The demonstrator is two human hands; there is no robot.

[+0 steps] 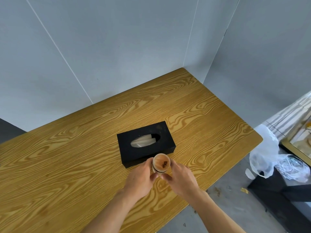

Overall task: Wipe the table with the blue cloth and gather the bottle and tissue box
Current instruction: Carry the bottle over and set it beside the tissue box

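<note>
A black tissue box with an oval opening showing white tissue lies near the middle of the wooden table. Right in front of it stands the bottle, seen from above with its round wood-coloured cap. My left hand holds the bottle from the left and my right hand from the right, fingers curled around its sides. The bottle touches or nearly touches the box's near edge. No blue cloth is in view.
Grey panel walls close off the table at the back and the right. Beyond the table's right edge a white plastic bag hangs over a dark stand, with a gold-framed object behind it. Grey floor lies below.
</note>
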